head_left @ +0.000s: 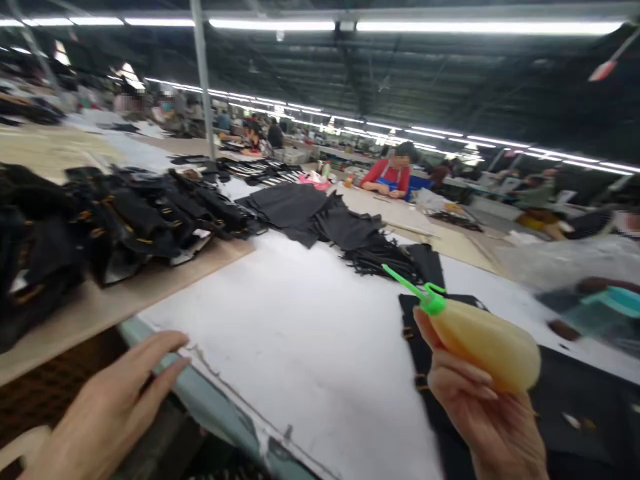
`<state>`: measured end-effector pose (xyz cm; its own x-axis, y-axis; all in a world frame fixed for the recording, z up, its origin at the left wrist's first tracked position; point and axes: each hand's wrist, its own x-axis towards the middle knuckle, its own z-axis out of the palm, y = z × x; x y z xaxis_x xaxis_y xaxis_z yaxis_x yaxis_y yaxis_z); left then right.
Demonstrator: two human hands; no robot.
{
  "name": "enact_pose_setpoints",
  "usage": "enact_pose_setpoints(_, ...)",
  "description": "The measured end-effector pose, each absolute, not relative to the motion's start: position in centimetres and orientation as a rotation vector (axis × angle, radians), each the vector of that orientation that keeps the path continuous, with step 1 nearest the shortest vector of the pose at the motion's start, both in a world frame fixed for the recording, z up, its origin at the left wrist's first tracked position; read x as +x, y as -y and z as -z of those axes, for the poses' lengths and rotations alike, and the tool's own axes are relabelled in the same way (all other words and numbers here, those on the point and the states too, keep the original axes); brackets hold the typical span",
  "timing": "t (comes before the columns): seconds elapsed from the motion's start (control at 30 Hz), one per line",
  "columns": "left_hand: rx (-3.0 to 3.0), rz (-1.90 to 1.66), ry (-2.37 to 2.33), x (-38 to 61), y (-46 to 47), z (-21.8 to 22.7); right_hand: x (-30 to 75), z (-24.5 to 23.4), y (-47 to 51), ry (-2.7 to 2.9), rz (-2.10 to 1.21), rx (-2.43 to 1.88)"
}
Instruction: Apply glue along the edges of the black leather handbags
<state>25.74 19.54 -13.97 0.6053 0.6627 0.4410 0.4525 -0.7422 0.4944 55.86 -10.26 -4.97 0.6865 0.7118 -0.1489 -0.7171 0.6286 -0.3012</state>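
My right hand [487, 413] at the lower right is closed around a soft yellowish squeeze bottle [487, 343] with a long green nozzle pointing up and left. It hovers over a flat black piece [575, 393] lying on the white table top [300, 333]. My left hand [107, 410] is at the lower left, fingers stretched out and apart, holding nothing, just short of the table's grey-green front edge [200, 393].
Stacks of black pieces with gold fittings [115, 213] lie on a brown board at the left. Black fabric [320, 217] and thin black strips [385, 257] lie further back. A person in red [393, 177] sits at a far table; others work beyond. A teal object [613, 300] sits right.
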Motion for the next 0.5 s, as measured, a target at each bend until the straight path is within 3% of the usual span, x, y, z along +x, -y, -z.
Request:
enact_pose_setpoints(0.1,2.401,-0.597,-0.507,35.0,-12.9,13.7,56.4,3.1,12.3,0.011,-0.684,-0.321)
enact_pose_setpoints(0.27,2.219,-0.062,-0.269,46.1,-3.2,11.2,57.6,1.6,16.4,0.043,-0.518,-0.317)
enact_pose_setpoints(0.5,2.172,0.192,-0.137,54.1,7.6,12.6,59.5,-0.2,21.9,0.11,-0.278,-0.332)
